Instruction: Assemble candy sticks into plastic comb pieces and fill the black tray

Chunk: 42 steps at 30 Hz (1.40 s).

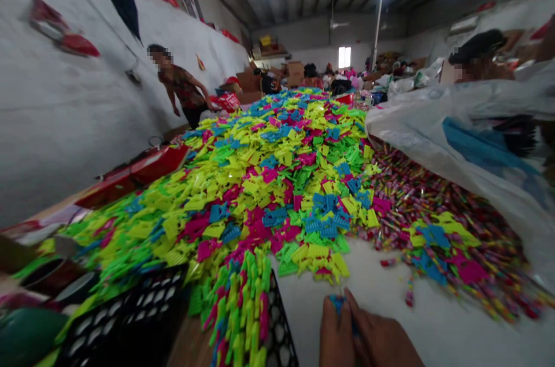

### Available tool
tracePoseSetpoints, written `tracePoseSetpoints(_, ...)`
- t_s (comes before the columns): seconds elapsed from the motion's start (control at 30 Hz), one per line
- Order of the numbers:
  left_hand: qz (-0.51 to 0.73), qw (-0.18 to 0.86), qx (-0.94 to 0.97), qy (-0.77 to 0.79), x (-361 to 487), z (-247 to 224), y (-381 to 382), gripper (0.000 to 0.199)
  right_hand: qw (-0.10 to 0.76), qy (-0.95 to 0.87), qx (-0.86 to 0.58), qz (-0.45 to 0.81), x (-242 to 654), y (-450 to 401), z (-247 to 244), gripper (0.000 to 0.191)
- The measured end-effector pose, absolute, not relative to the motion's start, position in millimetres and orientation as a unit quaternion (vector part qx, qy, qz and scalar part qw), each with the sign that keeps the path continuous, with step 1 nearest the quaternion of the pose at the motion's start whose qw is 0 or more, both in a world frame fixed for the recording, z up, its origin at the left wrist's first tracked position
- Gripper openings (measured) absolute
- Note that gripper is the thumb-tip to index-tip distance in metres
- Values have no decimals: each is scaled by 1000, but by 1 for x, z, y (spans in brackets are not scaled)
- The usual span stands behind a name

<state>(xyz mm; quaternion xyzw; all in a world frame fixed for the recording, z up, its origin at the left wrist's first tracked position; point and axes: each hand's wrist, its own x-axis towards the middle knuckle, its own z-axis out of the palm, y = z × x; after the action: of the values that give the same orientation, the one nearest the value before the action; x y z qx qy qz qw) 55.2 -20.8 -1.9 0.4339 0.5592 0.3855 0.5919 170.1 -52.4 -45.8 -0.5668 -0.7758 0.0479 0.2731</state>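
Both hands (pixel 358 329) are pinching a little blue piece (pixel 337 302) over the counter (pixel 310 312), right by a giant pile of neon plastic bits (pixel 277 182).

1. Plastic is seen in the blue piece (pixel 338 303) between the left hand (pixel 336 332) and right hand (pixel 381 337).
2. Beyond the hands, the heaped pieces (pixel 260 182) are seen as plastic — faintly glossy.
3. Beside the right hand, smoothness is shown by the tabletop (pixel 437 321).
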Motion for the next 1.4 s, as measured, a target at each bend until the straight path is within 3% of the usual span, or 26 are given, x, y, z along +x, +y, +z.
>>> tracePoseSetpoints(0.13, 386, 612, 421, 548, 60, -12, -24, 30, 231, -778, -580, 71, 172, -60, -48, 66)
tracePoseSetpoints(0.33, 391, 683, 384, 483, 48, 0, -17, 31, 313, -739, -559, 210, 183, -68, -13, 74)
tracePoseSetpoints(0.53, 422, 694, 345, 470, 45, -8, -15, 29, 350, -663, -576, 324, 192, -69, -8, 41)
tracePoseSetpoints(0.77, 414, 673, 369, 490, 47, 0, -18, 21, 406, -652, -581, 271, 183, -70, -29, 37)
tracePoseSetpoints(0.97, 398, 641, 396, 524, 46, 1, -24, 19, 318, -730, -587, 148, 184, -65, -15, 47)
tracePoseSetpoints(1.4, 390, 650, 379, 532, 47, 0, -31, 16, 348, -731, -555, 192, 181, -65, -28, 41)
